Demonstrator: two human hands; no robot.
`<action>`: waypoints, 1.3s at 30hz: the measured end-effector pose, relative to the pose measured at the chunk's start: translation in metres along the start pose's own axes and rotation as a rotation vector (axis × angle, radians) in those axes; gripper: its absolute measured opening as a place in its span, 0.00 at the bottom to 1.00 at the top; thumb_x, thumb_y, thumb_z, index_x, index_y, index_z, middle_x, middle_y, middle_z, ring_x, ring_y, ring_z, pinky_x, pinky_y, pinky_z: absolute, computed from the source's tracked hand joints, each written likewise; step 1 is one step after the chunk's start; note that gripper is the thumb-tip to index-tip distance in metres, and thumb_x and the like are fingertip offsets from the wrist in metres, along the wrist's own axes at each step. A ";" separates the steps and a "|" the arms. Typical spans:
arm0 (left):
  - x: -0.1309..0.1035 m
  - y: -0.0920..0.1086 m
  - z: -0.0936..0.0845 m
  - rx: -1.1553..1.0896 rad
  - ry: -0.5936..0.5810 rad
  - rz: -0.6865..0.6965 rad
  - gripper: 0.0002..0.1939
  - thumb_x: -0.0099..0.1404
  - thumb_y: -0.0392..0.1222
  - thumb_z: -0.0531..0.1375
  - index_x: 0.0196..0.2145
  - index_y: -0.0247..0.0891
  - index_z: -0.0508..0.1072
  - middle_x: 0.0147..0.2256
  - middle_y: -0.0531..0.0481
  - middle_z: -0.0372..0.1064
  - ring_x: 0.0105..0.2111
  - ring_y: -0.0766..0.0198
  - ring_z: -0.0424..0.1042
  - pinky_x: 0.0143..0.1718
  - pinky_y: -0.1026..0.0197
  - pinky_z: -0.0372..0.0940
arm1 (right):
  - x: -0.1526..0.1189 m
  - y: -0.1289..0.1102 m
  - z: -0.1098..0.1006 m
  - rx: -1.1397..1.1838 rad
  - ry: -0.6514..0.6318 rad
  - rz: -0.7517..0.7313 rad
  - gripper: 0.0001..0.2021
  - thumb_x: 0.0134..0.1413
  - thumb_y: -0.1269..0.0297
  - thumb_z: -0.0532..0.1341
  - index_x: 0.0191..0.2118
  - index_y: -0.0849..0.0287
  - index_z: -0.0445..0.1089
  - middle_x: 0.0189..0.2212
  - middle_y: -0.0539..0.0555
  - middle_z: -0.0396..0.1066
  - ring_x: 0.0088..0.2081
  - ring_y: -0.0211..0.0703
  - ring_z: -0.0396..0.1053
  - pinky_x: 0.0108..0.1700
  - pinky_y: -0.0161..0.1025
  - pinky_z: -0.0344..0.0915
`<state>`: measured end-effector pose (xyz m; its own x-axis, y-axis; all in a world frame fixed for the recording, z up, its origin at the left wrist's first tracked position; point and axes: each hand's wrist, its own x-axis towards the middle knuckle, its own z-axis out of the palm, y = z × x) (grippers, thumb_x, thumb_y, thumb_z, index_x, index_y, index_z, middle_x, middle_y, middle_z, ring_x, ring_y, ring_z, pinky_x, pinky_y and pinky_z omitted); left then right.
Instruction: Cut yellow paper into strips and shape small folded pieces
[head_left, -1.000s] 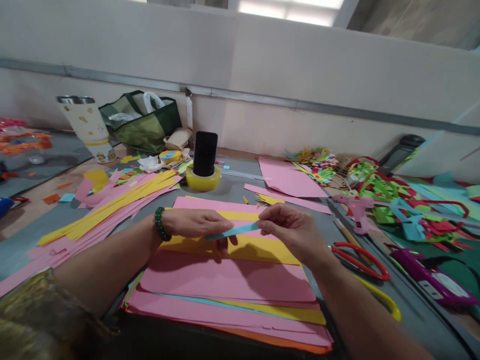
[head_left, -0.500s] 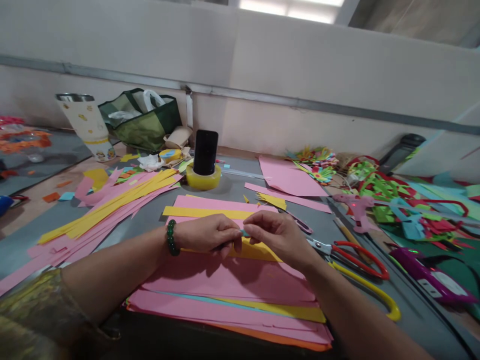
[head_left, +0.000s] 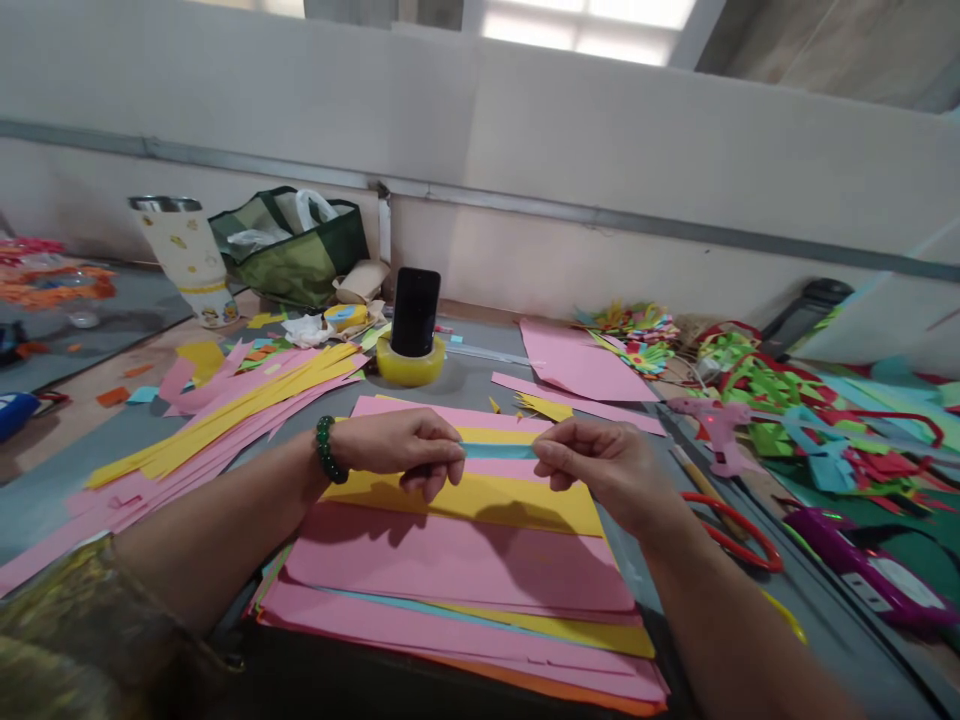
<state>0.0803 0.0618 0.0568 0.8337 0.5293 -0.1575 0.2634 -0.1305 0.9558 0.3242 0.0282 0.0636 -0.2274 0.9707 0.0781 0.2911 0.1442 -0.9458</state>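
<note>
A narrow blue paper strip (head_left: pixel 498 451) is stretched level between my two hands. My left hand (head_left: pixel 409 450), with a green bead bracelet on its wrist, pinches one end. The other end is gripped between the thumb and fingers of my right hand (head_left: pixel 596 465). Below them lies a stack of coloured paper, with a large pink sheet (head_left: pixel 450 560) in it and a yellow paper strip (head_left: pixel 525 505) across it. Both hands cast shadows on the stack.
Right of my hands are red-handled scissors (head_left: pixel 750 550), a pink glue gun (head_left: pixel 716 425) and a purple device (head_left: pixel 870 570). Yellow strips (head_left: pixel 247 405) lie on the left. A phone (head_left: pixel 415 312) leans in a tape roll (head_left: pixel 409 362); a tumbler (head_left: pixel 187 260) and green bag (head_left: pixel 300 255) stand behind.
My hands have moved apart, the right one to the right and the left one slightly left. The blue strip, mostly hidden between the fingers before, now shows stretched out between them.
</note>
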 end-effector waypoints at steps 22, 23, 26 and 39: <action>0.011 -0.004 0.010 0.135 0.314 0.142 0.21 0.65 0.54 0.51 0.32 0.34 0.74 0.25 0.52 0.65 0.25 0.69 0.64 0.28 0.67 0.58 | 0.010 0.005 0.005 0.066 0.027 0.047 0.15 0.38 0.53 0.70 0.27 0.62 0.74 0.20 0.52 0.74 0.19 0.33 0.67 0.23 0.31 0.67; 0.011 -0.005 0.011 0.133 0.276 0.102 0.22 0.66 0.53 0.50 0.30 0.33 0.74 0.21 0.54 0.62 0.22 0.70 0.61 0.26 0.67 0.56 | 0.010 0.006 0.006 0.055 0.006 0.041 0.15 0.39 0.54 0.69 0.27 0.62 0.74 0.21 0.52 0.74 0.20 0.34 0.68 0.24 0.31 0.67; 0.011 -0.007 0.008 0.146 0.269 0.025 0.19 0.64 0.50 0.53 0.27 0.33 0.74 0.17 0.57 0.57 0.18 0.72 0.56 0.21 0.68 0.52 | 0.009 0.007 0.007 0.057 -0.003 0.048 0.14 0.41 0.54 0.69 0.28 0.62 0.74 0.21 0.52 0.74 0.21 0.34 0.69 0.26 0.32 0.68; 0.021 -0.007 0.026 -0.581 0.568 0.124 0.18 0.50 0.48 0.68 0.35 0.34 0.75 0.32 0.49 0.70 0.29 0.70 0.67 0.33 0.65 0.64 | 0.014 0.011 0.028 0.412 0.256 0.013 0.13 0.38 0.56 0.71 0.27 0.59 0.73 0.22 0.49 0.74 0.22 0.32 0.68 0.28 0.32 0.68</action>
<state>0.1087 0.0525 0.0402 0.4265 0.9036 -0.0411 -0.2377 0.1558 0.9588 0.2983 0.0384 0.0458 0.0245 0.9955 0.0918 -0.1120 0.0940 -0.9893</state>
